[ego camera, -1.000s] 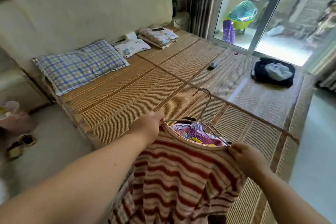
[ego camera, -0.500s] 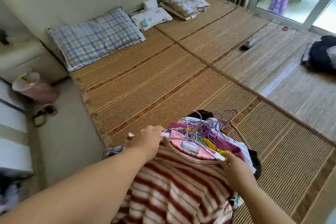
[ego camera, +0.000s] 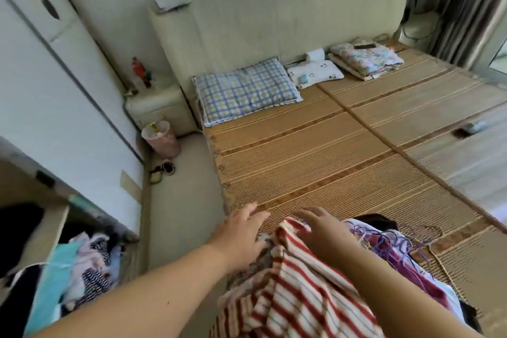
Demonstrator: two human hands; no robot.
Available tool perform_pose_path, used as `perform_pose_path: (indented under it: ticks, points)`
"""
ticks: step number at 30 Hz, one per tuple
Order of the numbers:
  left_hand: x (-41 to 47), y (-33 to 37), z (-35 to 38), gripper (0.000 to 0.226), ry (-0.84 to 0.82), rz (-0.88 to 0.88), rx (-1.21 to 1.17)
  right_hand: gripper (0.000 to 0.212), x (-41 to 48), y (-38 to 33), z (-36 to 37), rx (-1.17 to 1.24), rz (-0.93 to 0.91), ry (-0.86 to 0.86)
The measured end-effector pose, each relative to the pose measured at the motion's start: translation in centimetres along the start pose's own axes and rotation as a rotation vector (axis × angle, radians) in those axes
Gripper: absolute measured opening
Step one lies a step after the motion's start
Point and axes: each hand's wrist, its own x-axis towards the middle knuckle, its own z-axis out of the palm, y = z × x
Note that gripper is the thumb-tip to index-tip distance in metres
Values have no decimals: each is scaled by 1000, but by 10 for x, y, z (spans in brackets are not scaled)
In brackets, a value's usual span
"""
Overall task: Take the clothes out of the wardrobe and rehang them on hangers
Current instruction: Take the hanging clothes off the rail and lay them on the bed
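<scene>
A red-and-white striped shirt [ego camera: 296, 291] lies on top of a pile of hung clothes [ego camera: 406, 263] at the near edge of the bed's bamboo mat [ego camera: 315, 162]. Several thin wire hangers [ego camera: 411, 233] stick out of the pile to the right. My left hand [ego camera: 241, 230] hovers with fingers spread just left of the shirt, holding nothing. My right hand [ego camera: 323, 230] rests flat with straight fingers on the shirt's collar end. The open wardrobe [ego camera: 55, 228] at lower left shows more clothes [ego camera: 87, 263] heaped inside.
A checked pillow [ego camera: 244, 90], a small white pillow [ego camera: 315, 74] and a folded floral blanket [ego camera: 365, 60] lie by the headboard. A pink bin [ego camera: 160, 138] and small items stand on the floor strip between wardrobe and bed. A remote-like object [ego camera: 470, 127] lies at right.
Both hands let go of the striped shirt after laying it on the pile. My view swung left towards the wardrobe, and my left hand moved away to the left.
</scene>
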Motion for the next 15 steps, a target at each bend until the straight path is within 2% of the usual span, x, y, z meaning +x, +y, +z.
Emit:
perform_pose_path:
  ticks: [8,15]
  points:
    - [-136,-113,-93,67,310,-212,146,53,35,-215,-7,-56,-481,32]
    - [-273,-214,-163,64,574,-424,439,54,31,-410,1,-85,-840,107]
